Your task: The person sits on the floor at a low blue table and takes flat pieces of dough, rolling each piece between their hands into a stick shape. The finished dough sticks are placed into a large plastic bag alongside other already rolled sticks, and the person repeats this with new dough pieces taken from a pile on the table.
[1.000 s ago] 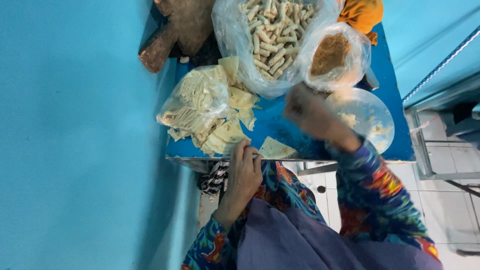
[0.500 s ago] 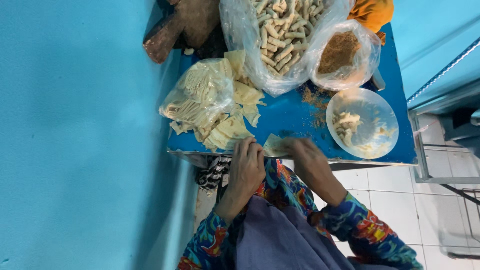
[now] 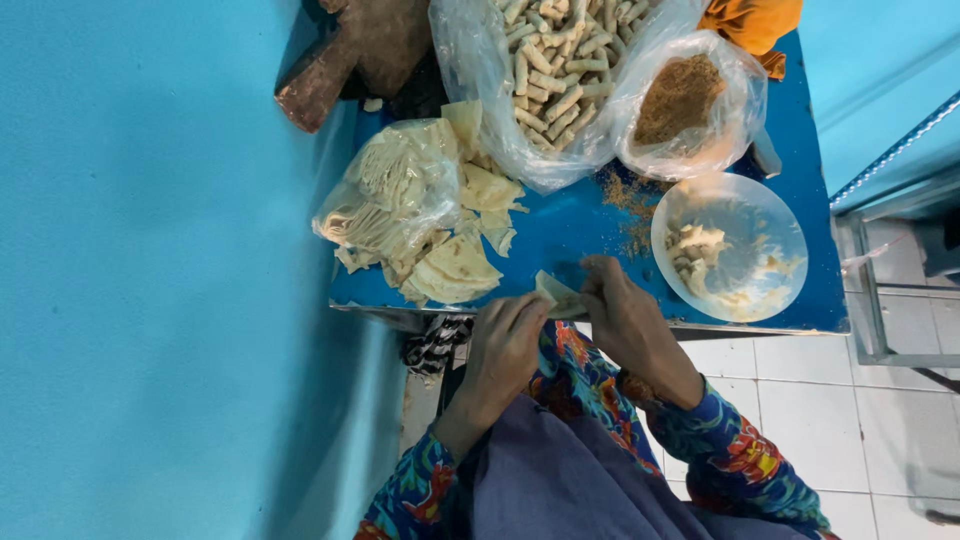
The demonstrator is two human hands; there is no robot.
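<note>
Both hands meet at the near edge of a blue table (image 3: 570,225) around one pale dough wrapper (image 3: 556,294). My left hand (image 3: 505,345) holds the wrapper's left side with its fingers curled over it. My right hand (image 3: 625,320) pinches the right side. A pile of flat pale wrappers (image 3: 455,265) lies just left of the hands, partly inside a clear bag (image 3: 385,195). A clear plastic plate (image 3: 730,245) with bits of pale filling sits to the right.
A large clear bag of finished rolls (image 3: 545,80) and a smaller bag of brown crumbs (image 3: 685,95) stand at the back. Brown crumbs are scattered on the table. A dark wooden board (image 3: 350,55) lies far left. A blue wall fills the left; white floor tiles lie at the right.
My right hand came back from the plate to the table's near edge and joined my left hand on the wrapper. The view also shifted a little.
</note>
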